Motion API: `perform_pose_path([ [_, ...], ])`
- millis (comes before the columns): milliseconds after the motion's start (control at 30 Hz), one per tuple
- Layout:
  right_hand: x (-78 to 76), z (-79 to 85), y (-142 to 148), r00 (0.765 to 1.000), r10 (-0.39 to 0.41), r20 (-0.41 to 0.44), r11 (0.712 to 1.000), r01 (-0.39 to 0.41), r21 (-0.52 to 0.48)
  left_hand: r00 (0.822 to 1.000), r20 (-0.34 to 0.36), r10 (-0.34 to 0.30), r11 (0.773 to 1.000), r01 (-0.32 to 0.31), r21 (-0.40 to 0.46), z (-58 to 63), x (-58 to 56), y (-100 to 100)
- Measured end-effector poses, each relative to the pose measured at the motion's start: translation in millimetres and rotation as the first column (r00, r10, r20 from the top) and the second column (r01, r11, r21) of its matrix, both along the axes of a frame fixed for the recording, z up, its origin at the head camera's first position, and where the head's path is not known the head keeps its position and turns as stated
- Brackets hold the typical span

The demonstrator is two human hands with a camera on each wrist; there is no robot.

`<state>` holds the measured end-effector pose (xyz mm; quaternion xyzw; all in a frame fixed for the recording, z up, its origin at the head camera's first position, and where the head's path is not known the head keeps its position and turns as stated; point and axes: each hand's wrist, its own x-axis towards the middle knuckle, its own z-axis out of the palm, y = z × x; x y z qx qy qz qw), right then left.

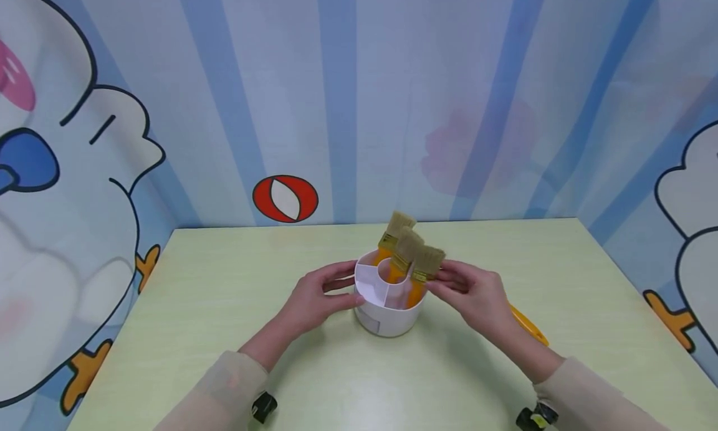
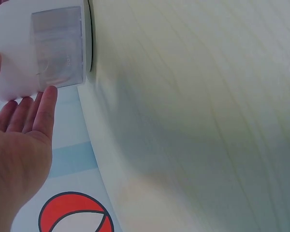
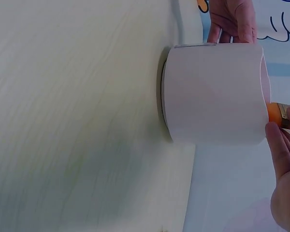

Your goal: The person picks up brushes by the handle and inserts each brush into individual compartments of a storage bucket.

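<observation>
While tan-bristled brushes (image 1: 408, 244) lean, white holder (image 1: 395, 324), round, compartmented

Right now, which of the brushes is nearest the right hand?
The rightmost brush in the head view, at the right hand; the middle brush and leftmost brush sit farther left.

Organizer (image 1: 392, 324) on tbl (image 1: 224, 281), 3 brushes (image 1: 409, 245) in it, btwn L hand (image 1: 316, 300) & R hand (image 1: 473, 294), backdrop (image 1: 387, 107) behind

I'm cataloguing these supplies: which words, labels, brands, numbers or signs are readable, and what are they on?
None can be read.
Metal bands of the brushes: dark marks, too small to read.
Clear panel of the white container: faint mark, too blurred to read.
</observation>
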<state>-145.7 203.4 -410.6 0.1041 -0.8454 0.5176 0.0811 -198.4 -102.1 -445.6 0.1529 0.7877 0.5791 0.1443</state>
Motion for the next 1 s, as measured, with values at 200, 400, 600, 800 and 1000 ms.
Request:
perform_pose_path([
  [200,9.1,-1.4,11.3,0.999,0.011,-0.039,1.0,-0.011,-0.013,1.0,-0.008,-0.008,1.0,0.008,-0.003,0.6,-0.5,0.8],
  [400,17.9,-3.4,31.9,0.999,0.03,0.009,0.999,-0.03,-0.044,0.999,-0.015,-0.034,0.999,0.034,-0.012,2.4,-1.5,-1.3],
  [600,16.4,-13.0,54.0,1.0,0.027,0.016,1.0,-0.027,0.0,0.995,-0.018,-0.094,0.995,0.093,-0.027,1.2,-5.6,-5.6],
  [800,13.0,-18.8,69.3,1.0,0.023,0.009,0.997,-0.024,0.068,0.991,-0.001,-0.133,0.991,0.133,0.0,2.4,-7.9,-6.6],
  [1000,10.1,-21.5,78.5,1.0,0.026,0.007,0.993,-0.026,0.117,0.99,0.017,-0.141,0.99,0.141,0.016,5.1,-9.5,-6.3],
])
